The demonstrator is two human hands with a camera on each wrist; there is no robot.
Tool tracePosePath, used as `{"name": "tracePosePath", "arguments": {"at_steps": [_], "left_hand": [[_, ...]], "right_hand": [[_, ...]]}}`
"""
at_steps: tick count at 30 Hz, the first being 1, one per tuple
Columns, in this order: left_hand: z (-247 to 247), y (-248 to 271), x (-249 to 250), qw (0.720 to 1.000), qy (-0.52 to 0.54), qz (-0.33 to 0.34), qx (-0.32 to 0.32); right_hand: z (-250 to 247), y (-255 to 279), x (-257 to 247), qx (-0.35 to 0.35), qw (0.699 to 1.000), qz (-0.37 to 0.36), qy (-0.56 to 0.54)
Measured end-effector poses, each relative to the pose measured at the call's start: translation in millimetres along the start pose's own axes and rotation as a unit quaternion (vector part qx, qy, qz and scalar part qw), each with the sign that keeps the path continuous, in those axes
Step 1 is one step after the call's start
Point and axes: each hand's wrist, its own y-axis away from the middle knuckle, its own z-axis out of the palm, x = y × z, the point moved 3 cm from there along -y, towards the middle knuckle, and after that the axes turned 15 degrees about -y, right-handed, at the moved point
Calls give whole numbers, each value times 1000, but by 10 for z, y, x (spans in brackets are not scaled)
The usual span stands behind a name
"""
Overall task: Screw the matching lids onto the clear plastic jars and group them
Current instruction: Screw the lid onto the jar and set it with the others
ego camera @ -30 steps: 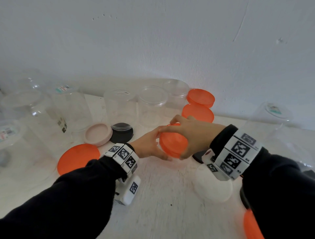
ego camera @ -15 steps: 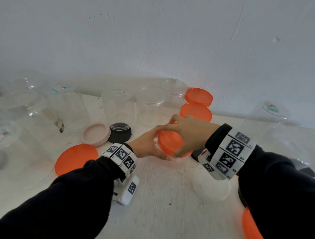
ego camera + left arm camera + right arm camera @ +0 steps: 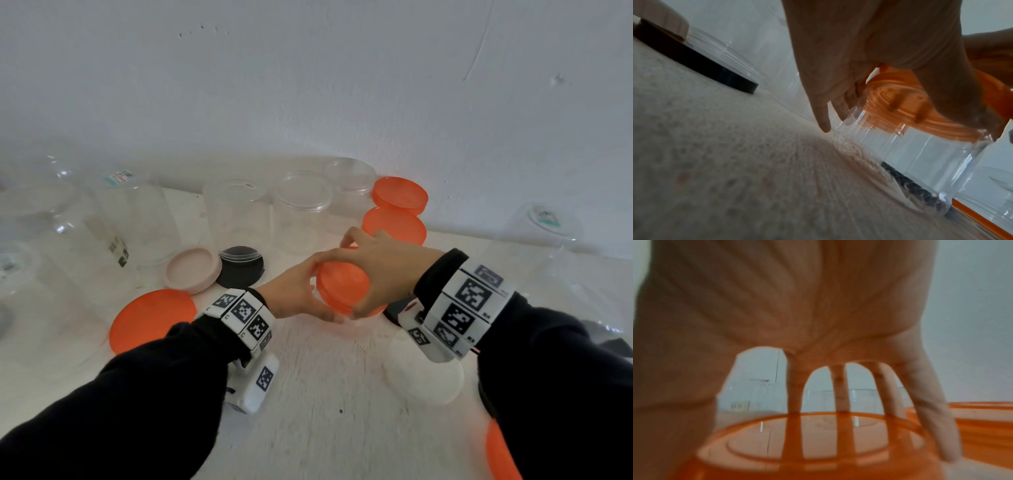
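Observation:
A small clear jar (image 3: 920, 159) stands on the white table (image 3: 325, 394), with an orange lid (image 3: 342, 287) on its mouth. My left hand (image 3: 294, 291) grips the jar from the left, just below the lid; its fingers (image 3: 822, 116) and thumb wrap the clear wall. From above, my right hand (image 3: 376, 270) grips the lid. In the right wrist view its fingers (image 3: 840, 389) spread over the orange lid (image 3: 812, 443) and curl over its rim. The head view hides most of the jar's body behind my hands.
Open clear jars (image 3: 301, 205) and two orange-lidded jars (image 3: 399, 195) line the back wall. Big clear jars (image 3: 68, 240) stand at the left. Loose lids lie around: pink (image 3: 191, 270), black (image 3: 241, 270), large orange (image 3: 150, 318), white (image 3: 424, 373).
My right hand has turned slightly on the orange lid while the left hand keeps its hold on the jar. The jar has stayed in about the same spot.

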Motion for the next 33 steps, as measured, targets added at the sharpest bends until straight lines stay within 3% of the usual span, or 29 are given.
{"name": "tracePosePath", "arguments": {"at_steps": [3,9,13,22,33], "left_hand": [[-8,5,6,1000,-1,-6,-2],[-7,17,9,1000,9,-10,-1],[-21,14,7,1000,14,-10,2],[-36,38,65,1000,-4,4,7],[-29,36,80,1000,-16,14,-13]], "right_hand": [[0,-17,3,42,998,20,47],[4,-18,73,-54,998,-34,-13],[-15,-20,94,-6,998,-63,-28],[102,-21,68,93,992,-68,50],[189,54,56,133,990,-37,38]]}}
